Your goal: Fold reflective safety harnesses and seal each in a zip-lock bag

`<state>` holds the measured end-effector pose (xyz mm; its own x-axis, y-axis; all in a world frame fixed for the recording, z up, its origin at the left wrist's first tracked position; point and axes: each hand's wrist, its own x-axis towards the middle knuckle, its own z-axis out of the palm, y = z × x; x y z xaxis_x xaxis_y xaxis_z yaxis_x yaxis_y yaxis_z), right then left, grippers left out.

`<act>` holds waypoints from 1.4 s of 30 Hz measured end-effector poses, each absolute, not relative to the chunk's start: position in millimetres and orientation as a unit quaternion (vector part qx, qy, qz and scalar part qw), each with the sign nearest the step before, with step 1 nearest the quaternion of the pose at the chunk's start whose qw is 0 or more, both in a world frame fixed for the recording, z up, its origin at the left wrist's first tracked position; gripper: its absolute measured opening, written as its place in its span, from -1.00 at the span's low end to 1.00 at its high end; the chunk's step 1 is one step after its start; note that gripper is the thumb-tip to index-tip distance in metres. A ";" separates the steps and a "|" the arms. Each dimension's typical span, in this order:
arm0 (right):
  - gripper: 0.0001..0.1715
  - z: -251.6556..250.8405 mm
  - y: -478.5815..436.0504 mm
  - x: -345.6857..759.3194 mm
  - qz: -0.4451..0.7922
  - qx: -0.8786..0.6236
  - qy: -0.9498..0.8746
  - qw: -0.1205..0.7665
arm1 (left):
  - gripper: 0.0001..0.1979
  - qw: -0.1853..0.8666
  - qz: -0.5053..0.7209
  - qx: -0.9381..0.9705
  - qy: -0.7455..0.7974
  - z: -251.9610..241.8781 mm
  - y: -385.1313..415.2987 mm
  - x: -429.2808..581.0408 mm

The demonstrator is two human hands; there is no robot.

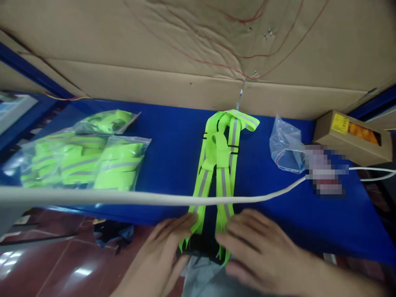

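A fluorescent yellow-green reflective harness with grey stripes and black buckles stretches along the blue table toward me. Its far end meets a thin metal hook by the cardboard wall. At the near edge, my left hand has its fingers closed on the left strap. My right hand grips the right strap with bent fingers. Between them lies a black buckle or band, partly hidden by the fingers. My thumbs and the strap ends under the palms are hard to see.
Clear bags with folded harnesses lie at the left. At the right are a crumpled plastic bag, a blurred-out patch and a cardboard box with orange contents. A white cable crosses in front, above the harness.
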<state>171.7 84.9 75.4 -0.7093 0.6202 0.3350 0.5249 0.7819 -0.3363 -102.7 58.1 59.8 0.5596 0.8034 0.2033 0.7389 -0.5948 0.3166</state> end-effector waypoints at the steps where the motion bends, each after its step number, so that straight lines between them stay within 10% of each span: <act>1: -0.47 72.3 70.1 172.3 0.107 -0.311 -0.918 0.220 | -0.67 0.113 0.168 0.874 0.442 58.3 55.8 -102.3; 5: -0.29 43.8 36.2 168.3 0.077 -0.363 -0.903 0.216 | -0.75 0.182 0.174 0.853 0.457 45.0 44.0 -101.5; 9: -0.65 23.3 28.5 166.2 0.077 -0.393 -0.881 0.253 | -0.68 0.226 0.194 0.831 0.469 38.3 39.1 -102.5; 19: -0.68 30.8 35.3 167.0 0.140 -0.437 -0.826 0.328 | -0.69 0.219 0.293 0.785 0.501 32.7 38.0 -68.1; 32: -0.62 25.4 30.8 180.5 0.050 -0.393 -0.880 0.263 | -0.65 0.042 0.209 0.900 0.380 13.7 35.4 -82.2; 35: -0.35 29.6 33.7 186.9 0.021 -0.382 -0.901 0.205 | -0.62 0.015 0.187 0.916 0.355 14.5 38.8 -84.8; 42: -0.64 48.4 43.4 198.3 0.153 -0.412 -0.867 0.237 | -0.69 0.134 0.266 0.866 0.403 30.0 43.7 -66.4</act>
<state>198.3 43.4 48.4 -0.5487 0.7861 0.2847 0.6408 0.6141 -0.4608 -66.4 43.7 30.0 0.5340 0.7682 0.3531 0.6259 -0.6400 0.4457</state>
